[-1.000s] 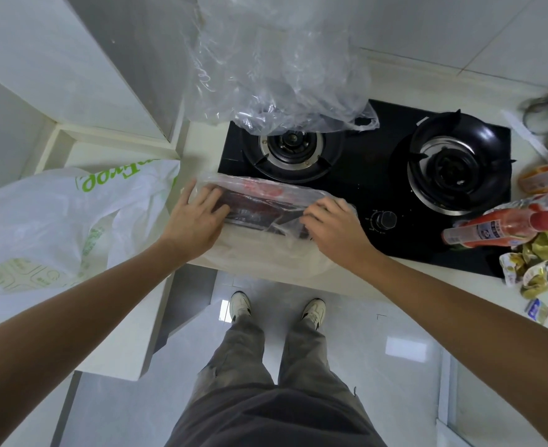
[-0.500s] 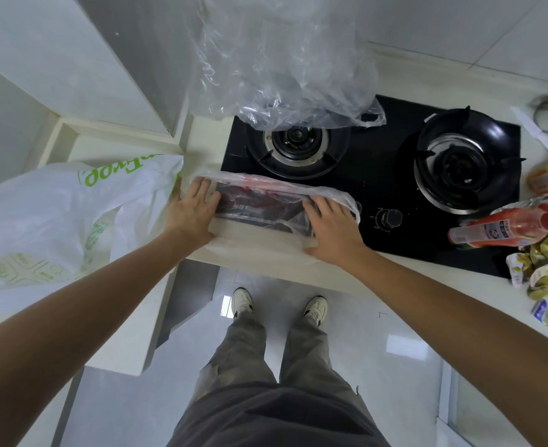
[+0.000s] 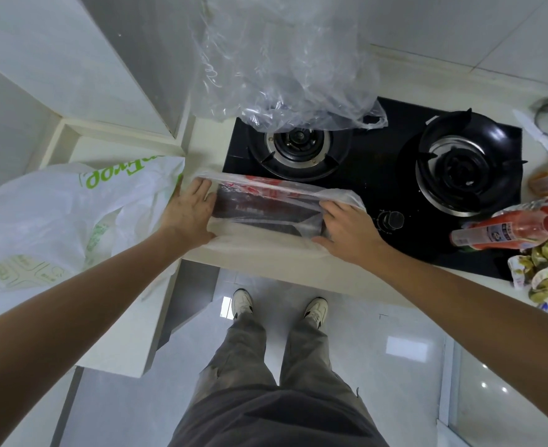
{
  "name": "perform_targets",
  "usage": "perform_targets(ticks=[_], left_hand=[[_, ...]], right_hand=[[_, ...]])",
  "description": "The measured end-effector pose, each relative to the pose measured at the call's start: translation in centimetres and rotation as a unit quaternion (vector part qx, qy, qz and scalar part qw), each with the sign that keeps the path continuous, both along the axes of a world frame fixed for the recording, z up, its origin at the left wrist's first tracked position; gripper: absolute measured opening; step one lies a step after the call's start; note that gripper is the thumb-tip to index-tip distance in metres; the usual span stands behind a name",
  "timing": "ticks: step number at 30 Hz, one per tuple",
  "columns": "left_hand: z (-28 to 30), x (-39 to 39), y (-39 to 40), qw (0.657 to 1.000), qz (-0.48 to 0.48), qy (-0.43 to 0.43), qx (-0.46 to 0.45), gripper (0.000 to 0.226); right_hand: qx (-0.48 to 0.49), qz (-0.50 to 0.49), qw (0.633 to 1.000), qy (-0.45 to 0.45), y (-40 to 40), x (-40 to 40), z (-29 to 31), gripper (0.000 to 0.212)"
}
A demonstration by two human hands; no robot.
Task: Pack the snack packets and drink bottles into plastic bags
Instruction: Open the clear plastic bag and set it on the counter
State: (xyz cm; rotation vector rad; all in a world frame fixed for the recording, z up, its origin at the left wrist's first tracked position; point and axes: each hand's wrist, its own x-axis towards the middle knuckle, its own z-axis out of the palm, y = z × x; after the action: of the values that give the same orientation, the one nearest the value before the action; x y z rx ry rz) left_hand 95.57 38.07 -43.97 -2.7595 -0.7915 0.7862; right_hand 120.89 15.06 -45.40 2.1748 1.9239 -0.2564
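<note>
White plastic shopping bag with green print [image 3: 56,221] lies crumpled at far left. Left hand [image 3: 190,214] lies flat, fingers straight and together, against left end of thin clear plastic bag [image 3: 266,243] on pale surface [image 3: 298,269] at its front edge. Dark snack packet with red print [image 3: 266,204] lies inside it. Right hand [image 3: 346,230] flat on right end, fingers slightly spread. Crumpled clear bag [image 3: 282,75] over black gas stove [image 3: 379,175]. Red drink bottle [image 3: 504,230] on its side at right, beside gold-and-white snack packets [image 3: 540,272].
</note>
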Motion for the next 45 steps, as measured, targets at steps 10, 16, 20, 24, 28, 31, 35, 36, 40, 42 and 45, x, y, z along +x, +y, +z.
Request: perform_targets(ticks=[10,16,20,24,28,31,35,36,40,42,45], left_hand=[[0.6,-0.3,0.2,1.0,-0.001,-0.006,-0.011,0.07],[0.1,0.3,-0.4,0.999,0.019,0.036,0.0,0.093],[-0.2,1.0,-1.0,0.997,0.019,0.069,0.017,0.104],[-0.1,1.1,-1.4,0.998,0.0,0.054,0.019,0.093],[0.1,0.1,-1.5,0.997,-0.046,-0.067,0.004,0.069],[0.0,-0.8,-1.3,0.985,-0.095,-0.144,-0.004,0.057],[0.4,-1.2,-1.1,0.98,-0.116,-0.163,0.015,0.055],[0.5,-1.2,-1.1,0.981,-0.113,-0.158,0.017,0.058],[0.1,-1.2,-0.6,0.988,-0.084,-0.13,0.006,0.077],[-0.2,-1.2,-0.4,0.99,-0.061,-0.126,-0.011,0.084],[-0.6,-1.2,-0.3,0.996,-0.029,-0.082,-0.029,0.088]], right_hand=[[0.02,-0.055,0.998,0.009,1.0,1.0,-0.3,0.035],[-0.052,-0.09,0.994,0.035,1.6,1.0,0.2,0.094],[-0.086,-0.082,0.992,0.033,0.8,0.7,0.1,0.113],[-0.094,-0.058,0.993,0.047,0.5,1.0,0.1,0.11],[0.031,0.039,0.998,0.048,-0.4,0.0,1.1,0.074],[0.163,0.143,0.975,0.046,-1.0,-1.3,1.9,0.044],[0.188,0.081,0.979,0.012,-0.8,-1.5,1.6,0.045],[0.165,0.054,0.985,0.008,-0.9,-1.2,1.4,0.05],[0.098,0.007,0.995,0.02,-0.8,-0.4,0.5,0.062],[0.067,-0.001,0.998,0.023,-0.6,-0.3,0.0,0.072],[0.037,0.001,0.999,0.014,-0.2,-0.6,-0.9,0.075]])
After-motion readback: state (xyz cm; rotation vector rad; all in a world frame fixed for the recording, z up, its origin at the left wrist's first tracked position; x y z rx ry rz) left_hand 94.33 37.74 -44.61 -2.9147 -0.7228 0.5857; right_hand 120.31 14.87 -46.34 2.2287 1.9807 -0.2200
